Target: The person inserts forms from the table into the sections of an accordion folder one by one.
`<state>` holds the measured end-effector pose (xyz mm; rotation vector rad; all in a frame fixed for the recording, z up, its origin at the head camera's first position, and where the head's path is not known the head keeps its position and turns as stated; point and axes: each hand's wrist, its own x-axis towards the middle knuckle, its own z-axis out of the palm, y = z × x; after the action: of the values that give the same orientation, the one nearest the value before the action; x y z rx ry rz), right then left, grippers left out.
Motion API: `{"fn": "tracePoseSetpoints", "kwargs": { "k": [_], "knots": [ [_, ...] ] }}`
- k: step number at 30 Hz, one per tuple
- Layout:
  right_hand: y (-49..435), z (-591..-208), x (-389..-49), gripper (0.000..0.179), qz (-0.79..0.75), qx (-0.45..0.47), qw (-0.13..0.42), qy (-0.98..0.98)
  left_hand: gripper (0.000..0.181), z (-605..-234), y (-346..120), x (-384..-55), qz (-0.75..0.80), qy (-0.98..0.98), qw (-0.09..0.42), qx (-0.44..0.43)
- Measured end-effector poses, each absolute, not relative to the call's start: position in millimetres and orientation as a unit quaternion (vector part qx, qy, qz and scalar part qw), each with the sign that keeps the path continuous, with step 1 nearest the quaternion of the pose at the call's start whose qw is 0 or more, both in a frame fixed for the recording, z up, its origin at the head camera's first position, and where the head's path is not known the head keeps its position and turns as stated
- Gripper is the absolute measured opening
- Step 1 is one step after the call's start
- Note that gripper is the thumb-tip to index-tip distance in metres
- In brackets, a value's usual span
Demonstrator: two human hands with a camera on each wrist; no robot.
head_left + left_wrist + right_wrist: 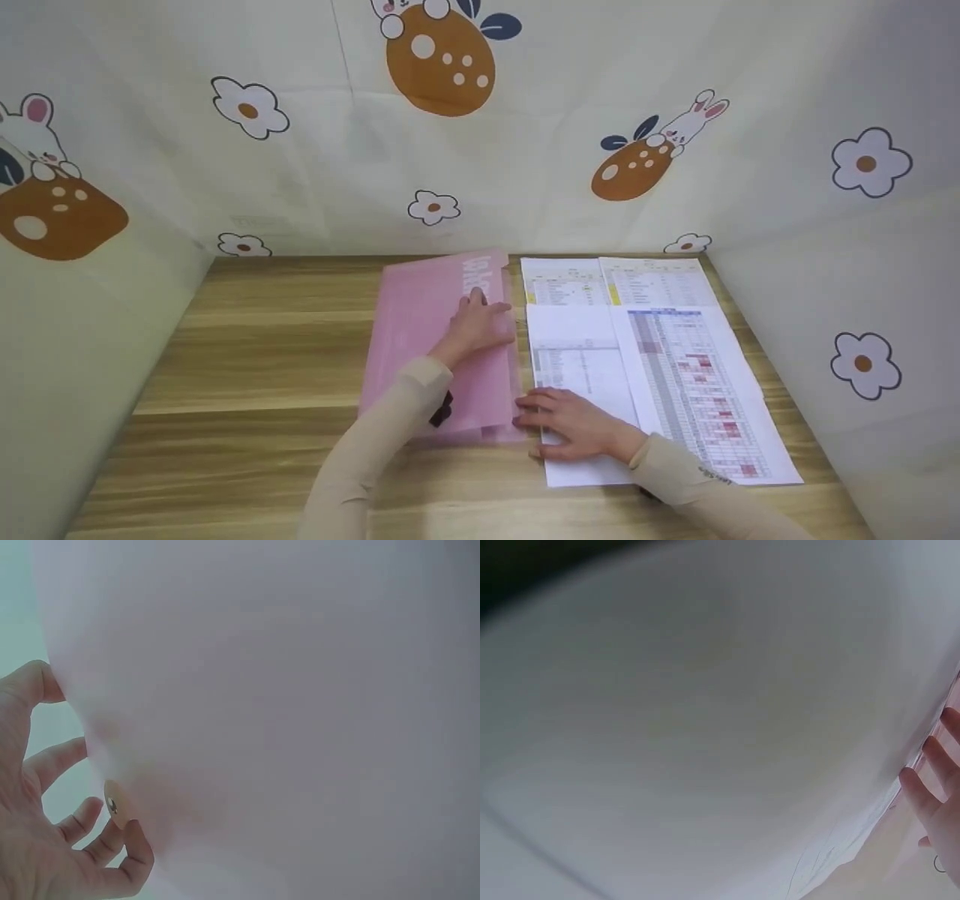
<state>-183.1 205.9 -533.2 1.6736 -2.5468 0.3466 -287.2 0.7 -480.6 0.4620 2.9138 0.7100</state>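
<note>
A pink translucent folder [420, 337] with white lettering near its upper right corner lies on the wooden table. My left hand [478, 324] rests on the folder toward its right edge, fingers spread and slightly bent. In the left wrist view, the fingertips of the left hand [60, 817] touch the pink sheet, beside a small pale piece with a metal dot. My right hand [574, 424] lies over the lower left printed sheet [577, 375], its fingertips at the folder's lower right edge. The fingers of the right hand [937, 787] appear straight and apart in the right wrist view.
Right of the folder, a sheet with a coloured table [697, 390] overlaps the lower left one. Two yellow-marked sheets, left [562, 281] and right [660, 281], lie at the back. A patterned cloth [525, 150] stands behind the wooden table [247, 360] and along both sides.
</note>
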Motion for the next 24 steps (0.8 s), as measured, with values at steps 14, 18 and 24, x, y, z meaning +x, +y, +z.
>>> {"fn": "tracePoseSetpoints", "kwargs": {
  "k": [14,18,24],
  "knots": [
    [205.2,-535.2,-184.1,0.047,0.112,0.553,0.052,-0.824,0.049,-466.8,-15.7,-291.9,0.29,0.939,0.021,0.181],
    [205.2,-534.6,-183.7,0.047,0.115,0.551,0.048,-0.825,0.047,-462.7,-22.7,-291.9,0.321,0.929,0.008,0.187],
    [204.8,-534.2,-183.6,0.047,0.113,0.551,0.052,-0.825,0.045,-455.8,-31.0,-293.3,0.35,0.916,-0.001,0.196]
  ]
}}
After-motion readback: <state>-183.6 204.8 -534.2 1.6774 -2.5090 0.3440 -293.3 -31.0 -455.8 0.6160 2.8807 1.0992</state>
